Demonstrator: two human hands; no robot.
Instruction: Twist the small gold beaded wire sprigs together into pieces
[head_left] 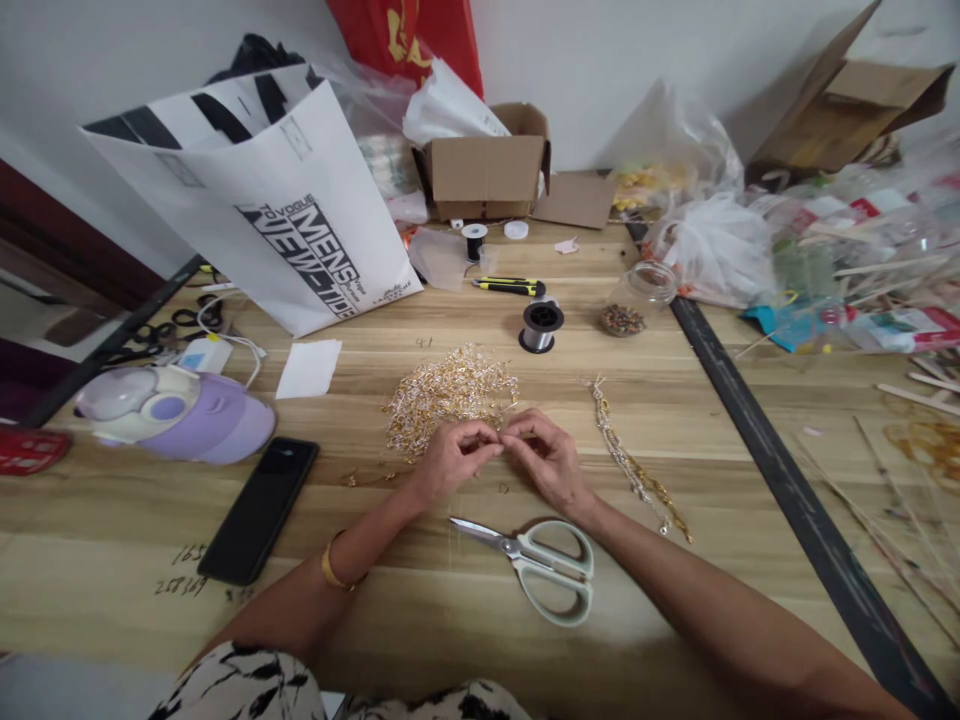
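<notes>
My left hand point(454, 458) and my right hand point(546, 460) meet fingertip to fingertip over the wooden table. Both are closed in a pinch, and whatever sits between the fingers is too small to make out. Just beyond them lies a heap of gold and clear beads point(442, 395). White-handled scissors point(536, 565) rest near my wrists, blades pointing left. To the right of my right hand, silver and gold beaded strands point(626, 455) are stretched out on the wood. A spool of clear line or fine wire point(541, 327) stands behind the heap.
At left are a purple bottle point(184, 412), a black phone point(259, 510) and a white paper bag point(277, 200). A yellow-black utility knife point(508, 287), a tipped jar of beads point(637, 298) and a cardboard box point(487, 165) stand farther back. Plastic bags point(712, 245) crowd the right.
</notes>
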